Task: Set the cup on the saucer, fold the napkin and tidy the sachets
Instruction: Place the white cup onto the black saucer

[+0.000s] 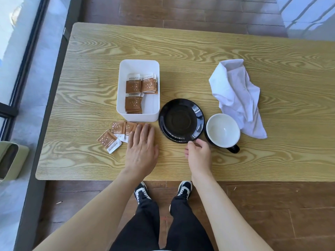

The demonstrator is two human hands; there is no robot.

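Note:
A black saucer (181,120) lies on the wooden table. To its right stands a cup (223,130), black outside and white inside, handle toward me. A crumpled white napkin (237,95) lies behind the cup. Several brown sachets (133,92) sit in a white box (138,66); three loose sachets (109,141) lie in front of the box. My left hand (142,147) lies flat with straight fingers, its fingertips on the rightmost loose sachets. My right hand (198,152) pinches the saucer's near rim.
The table (90,69) has its front edge just before my wrists. A window frame and ledge run along the left side. A green object (10,160) sits on the floor at the left. The floor is wooden.

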